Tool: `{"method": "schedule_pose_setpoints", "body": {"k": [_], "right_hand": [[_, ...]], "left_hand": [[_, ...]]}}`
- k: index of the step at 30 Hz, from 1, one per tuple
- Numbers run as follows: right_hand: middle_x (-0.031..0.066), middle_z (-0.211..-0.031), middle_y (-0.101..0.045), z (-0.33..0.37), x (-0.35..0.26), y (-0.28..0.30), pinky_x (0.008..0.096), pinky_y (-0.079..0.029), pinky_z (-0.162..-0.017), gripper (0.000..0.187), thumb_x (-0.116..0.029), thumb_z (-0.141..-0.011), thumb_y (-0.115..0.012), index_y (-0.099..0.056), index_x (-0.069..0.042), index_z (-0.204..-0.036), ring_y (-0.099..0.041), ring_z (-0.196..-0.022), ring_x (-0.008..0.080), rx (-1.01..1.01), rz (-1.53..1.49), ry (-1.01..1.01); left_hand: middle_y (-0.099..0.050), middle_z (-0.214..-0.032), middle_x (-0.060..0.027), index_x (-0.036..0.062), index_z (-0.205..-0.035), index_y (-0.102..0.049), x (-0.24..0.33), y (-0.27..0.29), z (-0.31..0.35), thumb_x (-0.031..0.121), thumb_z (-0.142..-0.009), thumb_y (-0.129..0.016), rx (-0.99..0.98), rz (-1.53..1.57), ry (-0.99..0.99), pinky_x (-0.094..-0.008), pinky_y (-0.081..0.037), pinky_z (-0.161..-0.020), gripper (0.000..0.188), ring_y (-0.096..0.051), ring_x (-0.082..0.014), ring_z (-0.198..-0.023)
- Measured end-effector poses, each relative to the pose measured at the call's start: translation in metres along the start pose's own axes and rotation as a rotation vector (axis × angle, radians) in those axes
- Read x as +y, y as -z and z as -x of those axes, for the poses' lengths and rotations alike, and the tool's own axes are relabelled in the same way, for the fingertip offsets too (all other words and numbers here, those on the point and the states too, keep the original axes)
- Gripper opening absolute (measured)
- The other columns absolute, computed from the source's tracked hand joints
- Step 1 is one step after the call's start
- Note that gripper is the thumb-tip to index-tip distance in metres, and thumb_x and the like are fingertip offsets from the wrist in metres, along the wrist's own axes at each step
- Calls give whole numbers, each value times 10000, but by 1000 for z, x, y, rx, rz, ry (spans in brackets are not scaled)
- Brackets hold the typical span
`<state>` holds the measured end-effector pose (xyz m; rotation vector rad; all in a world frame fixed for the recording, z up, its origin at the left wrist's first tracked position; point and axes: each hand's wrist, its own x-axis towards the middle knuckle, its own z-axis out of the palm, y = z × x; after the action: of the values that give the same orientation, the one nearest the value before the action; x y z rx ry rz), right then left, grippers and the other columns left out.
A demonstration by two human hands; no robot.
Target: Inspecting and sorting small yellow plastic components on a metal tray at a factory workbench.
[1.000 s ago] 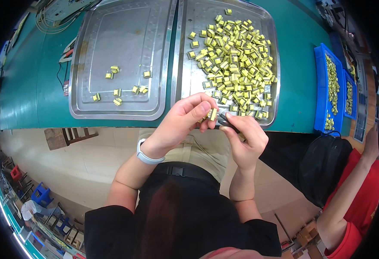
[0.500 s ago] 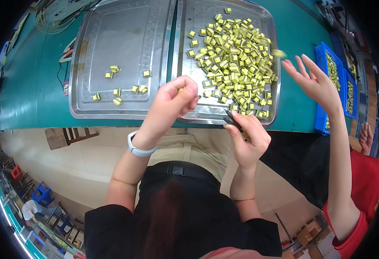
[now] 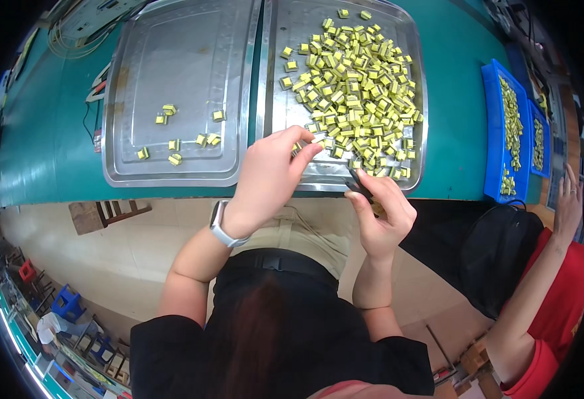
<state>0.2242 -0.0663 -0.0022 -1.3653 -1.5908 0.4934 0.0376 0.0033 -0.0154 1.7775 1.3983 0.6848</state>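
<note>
My left hand [image 3: 272, 163], with a pale watch at the wrist, reaches over the near left edge of a heap of small yellow-wrapped transformers [image 3: 355, 86]. Its thumb and fingers curl around one transformer [image 3: 296, 148], and the fingertips touch the heap's edge. The heap lies in the right metal tray [image 3: 280, 40]. By that tray's front rim, my right hand [image 3: 386, 216] grips a small black two-pronged tool [image 3: 358, 183]; its full shape is hidden by the fingers. Something yellow shows inside the right palm. Several transformers [image 3: 173, 144] lie scattered in the left metal tray [image 3: 185, 80].
Both trays stand side by side on a green table [image 3: 46, 146]. To the right are blue bins [image 3: 495, 179] with more yellow parts. A co-worker's hand [image 3: 569, 206] and red sleeve are at the far right. Cables and a red-handled tool lie left of the trays.
My left hand has turned and moved right, from the gap between the trays to the heap's edge. The co-worker's arm has drawn back; the part in the air beside it is gone from there.
</note>
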Motion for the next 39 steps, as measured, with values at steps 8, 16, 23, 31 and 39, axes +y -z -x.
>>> {"method": "schedule_pose_setpoints", "body": {"k": [8, 16, 23, 31, 39], "right_hand": [[122, -824, -705, -2, -2, -6, 269, -484, -628, 329, 27, -725, -834, -731, 46, -1036, -637, -701, 182, -20, 1, -29], [125, -835, -713, -4, -7, -10, 277, -493, -632, 334, 25, -714, -839, -738, 30, -1033, -652, -711, 198, -14, 35, -18], [129, -829, -722, -5, -6, -12, 290, -502, -643, 326, 49, -704, -827, -743, 25, -1018, -663, -704, 220, -8, 93, 41], [132, -816, -720, -4, -7, -11, 291, -495, -631, 320, 66, -692, -824, -741, 30, -998, -658, -694, 221, 3, 81, 38], [128, -817, -713, -5, -5, -8, 277, -485, -609, 330, 71, -693, -826, -737, 34, -1009, -634, -678, 196, -18, 12, 30]], "left_hand": [[-695, -1102, -42, 41, -1177, -606, 6, 11, 14, 144, -989, -642, -260, 977, 216, -200, -450, -616, 217, -573, -40, -810], [-651, -1167, -96, 25, -1152, -576, 2, 3, 18, 33, -919, -710, -186, 1075, 114, -310, -474, -991, 269, -599, -162, -1144], [-626, -1190, -109, 51, -1128, -560, 2, 4, 19, 41, -912, -716, -195, 1021, 103, -317, -526, -964, 266, -581, -187, -1178], [-671, -1077, -71, 53, -1176, -602, -4, 2, 24, 186, -1008, -620, -168, 1189, 163, -209, -465, -673, 215, -572, -64, -815], [-692, -911, -44, 59, -1181, -614, 1, 7, 23, 286, -1055, -534, -274, 1196, 230, -198, -434, -630, 272, -571, -46, -735]]}}
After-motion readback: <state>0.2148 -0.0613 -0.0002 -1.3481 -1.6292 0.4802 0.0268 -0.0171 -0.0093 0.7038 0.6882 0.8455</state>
